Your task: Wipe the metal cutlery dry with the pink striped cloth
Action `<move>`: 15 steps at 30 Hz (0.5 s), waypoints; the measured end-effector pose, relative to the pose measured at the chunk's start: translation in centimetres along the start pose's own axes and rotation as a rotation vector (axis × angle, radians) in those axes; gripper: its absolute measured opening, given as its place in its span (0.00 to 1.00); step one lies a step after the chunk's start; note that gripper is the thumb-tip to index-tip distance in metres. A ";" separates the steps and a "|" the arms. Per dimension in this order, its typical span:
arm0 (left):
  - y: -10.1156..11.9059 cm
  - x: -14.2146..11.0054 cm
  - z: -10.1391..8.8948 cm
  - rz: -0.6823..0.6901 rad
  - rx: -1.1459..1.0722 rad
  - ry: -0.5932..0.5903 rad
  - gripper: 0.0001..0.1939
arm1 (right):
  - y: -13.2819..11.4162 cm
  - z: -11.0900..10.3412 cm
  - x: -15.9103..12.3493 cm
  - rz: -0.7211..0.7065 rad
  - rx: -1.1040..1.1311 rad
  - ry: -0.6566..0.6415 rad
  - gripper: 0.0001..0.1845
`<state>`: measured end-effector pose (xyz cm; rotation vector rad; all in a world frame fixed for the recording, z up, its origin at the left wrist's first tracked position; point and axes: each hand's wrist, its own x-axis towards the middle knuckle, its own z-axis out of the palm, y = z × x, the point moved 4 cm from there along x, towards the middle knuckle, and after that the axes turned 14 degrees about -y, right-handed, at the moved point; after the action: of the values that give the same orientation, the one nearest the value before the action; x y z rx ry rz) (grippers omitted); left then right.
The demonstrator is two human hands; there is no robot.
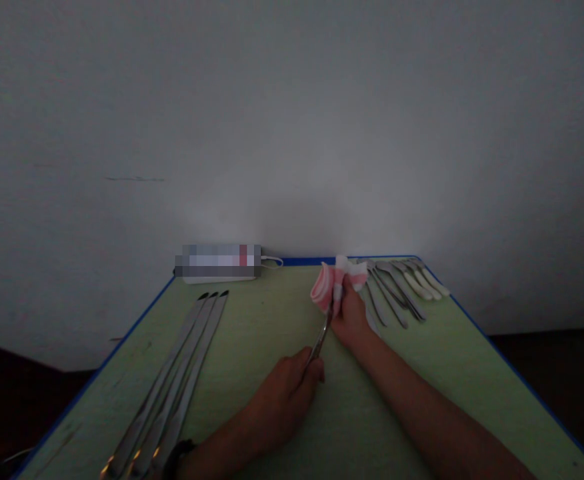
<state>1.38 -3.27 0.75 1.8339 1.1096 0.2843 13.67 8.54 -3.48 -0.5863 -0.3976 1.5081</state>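
My left hand (pixel 292 393) is closed around the handle of a metal utensil (pixel 321 338), which slants up and away over the table. A pink and white cloth (pixel 339 283) is bunched about the utensil's far end, so I cannot see what kind of utensil it is. My right hand (pixel 351 313) grips that cloth from the right side, its fingers partly hidden behind the folds. Just right of this hand lies a row of metal cutlery (pixel 392 293), several pieces with their handles toward me.
Three long flat metal pieces (pixel 177 380) with dark tips lie side by side on the left of the pale green table (pixel 252 327). White-handled cutlery (pixel 421 283) lies at the back right. A blurred box-like object (pixel 218 263) with a white cord (pixel 273 261) stands against the wall.
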 end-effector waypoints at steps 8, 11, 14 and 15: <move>-1.0 0.5 -0.3 0.011 -0.262 -0.041 0.20 | -0.7 0.4 -0.4 -0.042 -0.259 -0.155 0.13; -1.6 0.7 -0.4 0.013 -0.358 0.050 0.21 | -0.7 1.0 -1.6 -0.015 -0.572 -0.297 0.15; -1.4 0.7 -0.6 0.027 -0.321 0.146 0.20 | -0.5 1.2 -2.4 0.026 -0.713 -0.342 0.18; -1.3 0.7 -0.6 0.028 -0.278 0.159 0.19 | -0.4 1.3 -2.4 0.035 -0.740 -0.346 0.18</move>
<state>0.68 -2.18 -0.12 1.6009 1.0930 0.5804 13.09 6.29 -1.95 -0.9050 -1.2476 1.4778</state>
